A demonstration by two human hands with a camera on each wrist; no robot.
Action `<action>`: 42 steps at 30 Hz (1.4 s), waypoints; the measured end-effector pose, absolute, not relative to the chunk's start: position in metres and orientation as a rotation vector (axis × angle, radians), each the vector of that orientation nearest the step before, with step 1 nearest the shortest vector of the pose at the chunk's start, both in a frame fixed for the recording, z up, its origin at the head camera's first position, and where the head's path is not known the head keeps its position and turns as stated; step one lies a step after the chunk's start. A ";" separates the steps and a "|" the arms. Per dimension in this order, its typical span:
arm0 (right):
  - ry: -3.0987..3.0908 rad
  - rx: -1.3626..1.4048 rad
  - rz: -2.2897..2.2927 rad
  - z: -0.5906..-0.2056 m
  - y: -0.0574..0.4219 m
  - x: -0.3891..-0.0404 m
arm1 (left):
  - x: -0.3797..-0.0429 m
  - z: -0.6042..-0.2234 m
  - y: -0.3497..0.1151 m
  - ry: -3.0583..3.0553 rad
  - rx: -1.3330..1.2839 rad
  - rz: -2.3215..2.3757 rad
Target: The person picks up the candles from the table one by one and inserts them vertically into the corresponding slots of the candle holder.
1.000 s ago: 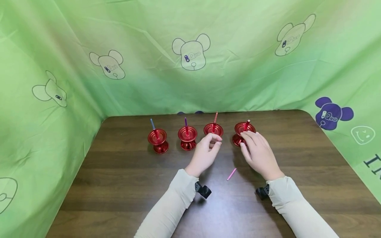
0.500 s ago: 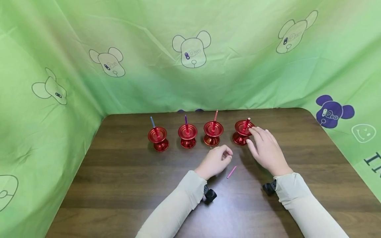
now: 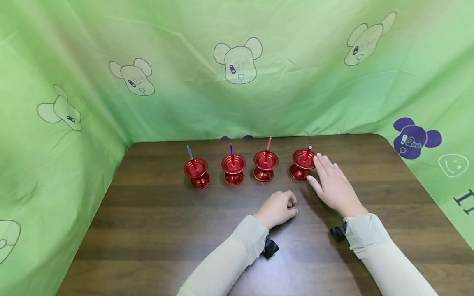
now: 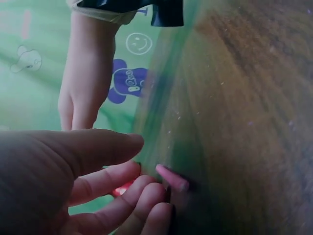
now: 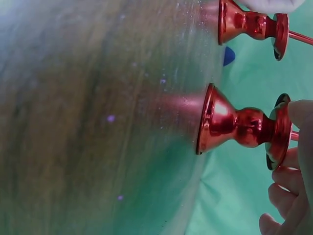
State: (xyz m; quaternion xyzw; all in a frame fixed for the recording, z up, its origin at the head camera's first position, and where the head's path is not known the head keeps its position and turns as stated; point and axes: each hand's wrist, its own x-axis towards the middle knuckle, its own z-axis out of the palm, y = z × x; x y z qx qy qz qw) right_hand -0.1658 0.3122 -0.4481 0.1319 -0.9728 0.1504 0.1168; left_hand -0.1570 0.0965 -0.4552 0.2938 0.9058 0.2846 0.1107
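Observation:
My left hand [image 3: 277,209] hovers low over the table, thumb and fingers loosely bent and apart. Just past its fingertips, a pink candle [image 4: 172,177] lies on the wood in the left wrist view; that hand hides it from the head view. At the right end of a row, a red metal candle holder [image 3: 299,172] carries a short, pale-tipped red stick [image 3: 308,153]. My right hand [image 3: 335,187] is at this holder's right side, fingers extended by the dish rim. In the right wrist view, thumb and fingers overlap the dish [image 5: 279,132]; firm contact is unclear.
Three more red holders stand to the left, bearing a blue candle [image 3: 189,152], a purple candle [image 3: 231,149] and an orange-red candle [image 3: 268,144]. Behind the wooden table [image 3: 148,230] hangs a green printed cloth [image 3: 177,82], close to its back edge.
My left hand has moved right and toward the front, from the third holder to over the pink candle. My right hand has drawn slightly right from the last holder's dish.

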 end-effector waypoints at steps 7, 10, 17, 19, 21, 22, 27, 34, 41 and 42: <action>-2.892 0.386 0.427 -0.445 0.313 -0.169 | -0.154 -0.457 0.103 2.747 0.898 0.710; -2.900 0.397 0.429 -0.445 0.313 -0.169 | -0.154 -0.458 0.104 2.770 0.907 0.685; -2.896 0.407 0.436 -0.445 0.312 -0.169 | -0.154 -0.461 0.106 2.819 0.920 0.616; -2.892 0.409 0.437 -0.446 0.312 -0.170 | -0.154 -0.461 0.107 2.832 0.912 0.605; -2.887 0.411 0.438 -0.447 0.313 -0.170 | -0.154 -0.461 0.108 2.847 0.903 0.594; -2.884 0.411 0.436 -0.447 0.313 -0.171 | -0.154 -0.461 0.109 2.854 0.898 0.586; -2.876 0.409 0.433 -0.449 0.315 -0.172 | -0.153 -0.460 0.111 2.872 0.872 0.555; -2.882 0.432 0.439 -0.447 0.313 -0.170 | -0.151 -0.460 0.112 2.881 0.851 0.509; -2.876 0.428 0.430 -0.444 0.312 -0.169 | -0.150 -0.459 0.113 2.906 0.878 0.454; -2.880 0.430 0.433 -0.444 0.312 -0.170 | -0.150 -0.459 0.113 2.908 0.880 0.447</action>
